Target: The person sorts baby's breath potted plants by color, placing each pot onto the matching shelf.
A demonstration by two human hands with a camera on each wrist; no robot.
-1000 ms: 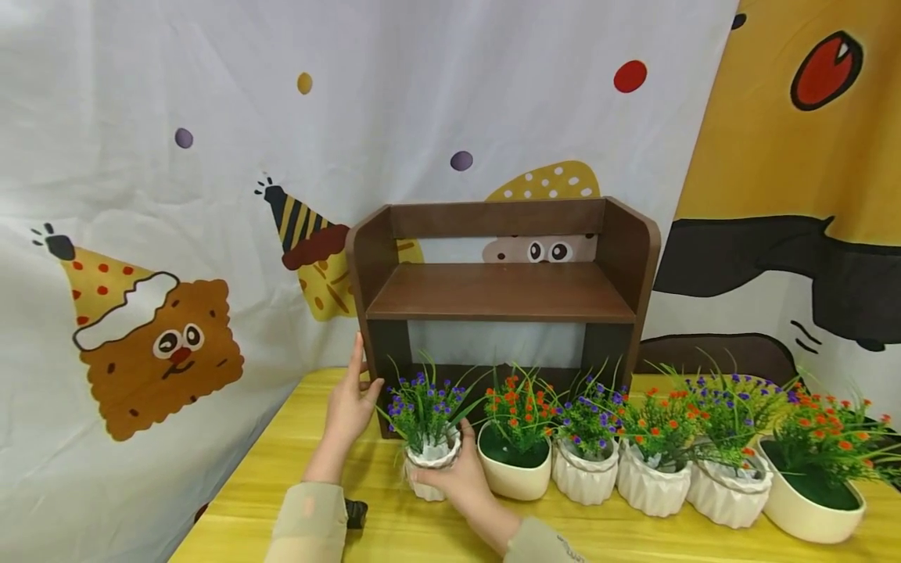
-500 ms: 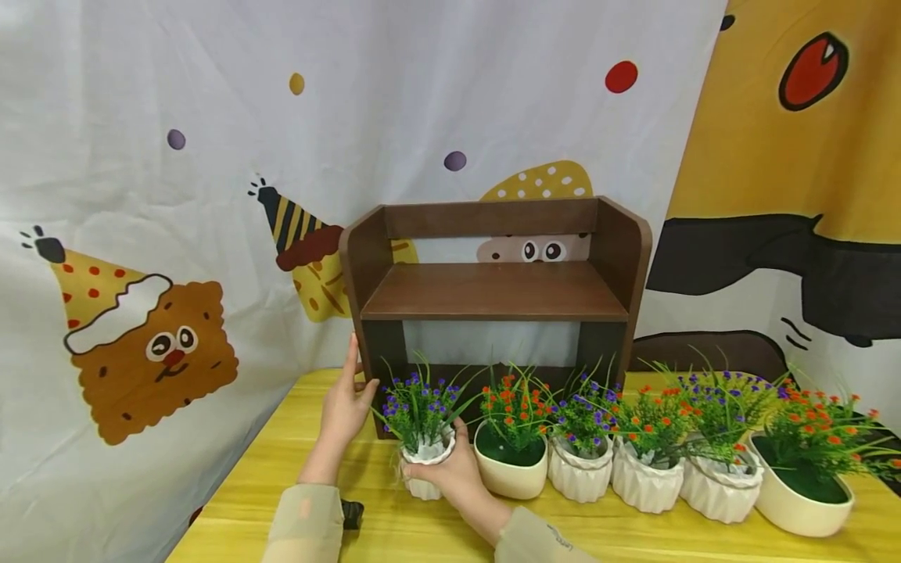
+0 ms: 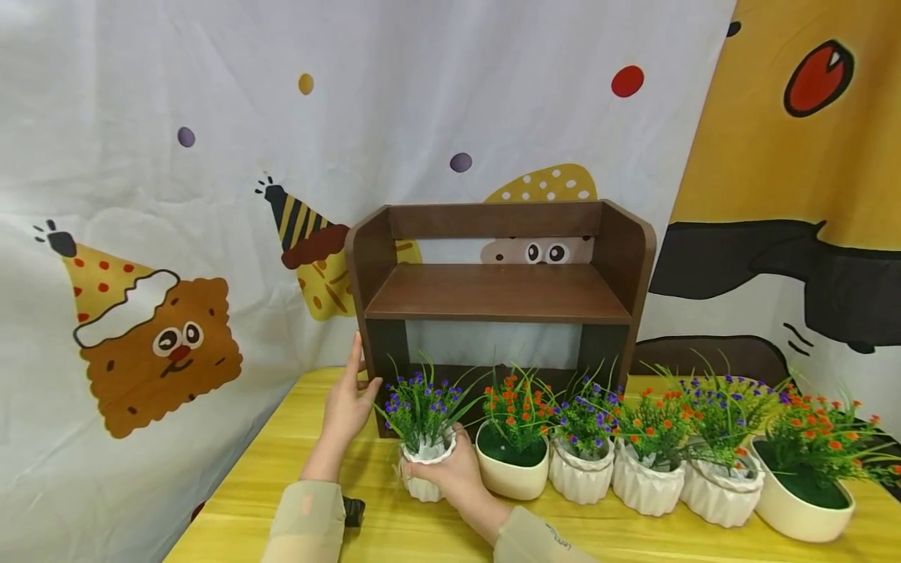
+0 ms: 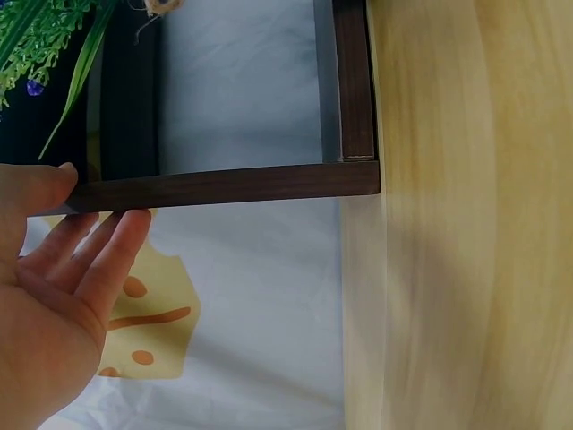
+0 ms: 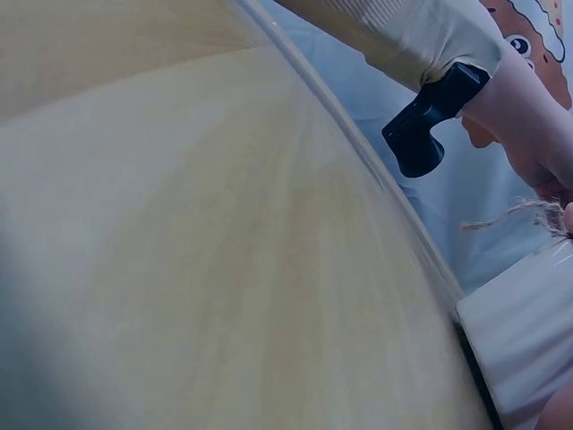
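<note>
Our right grip (image 3: 461, 477) is curled round a white pot (image 3: 422, 486) with purple flowers (image 3: 422, 400). It is in front of the left end of the brown shelf (image 3: 500, 292); we cannot tell if it touches the worktop (image 3: 274, 469). Our left grip (image 3: 346, 408) holds the shelf's left side between thumb and fingers. Five more pots (image 3: 517, 473) make a row to the right. Behind the shelf we see a cloth (image 3: 394, 102).
</note>
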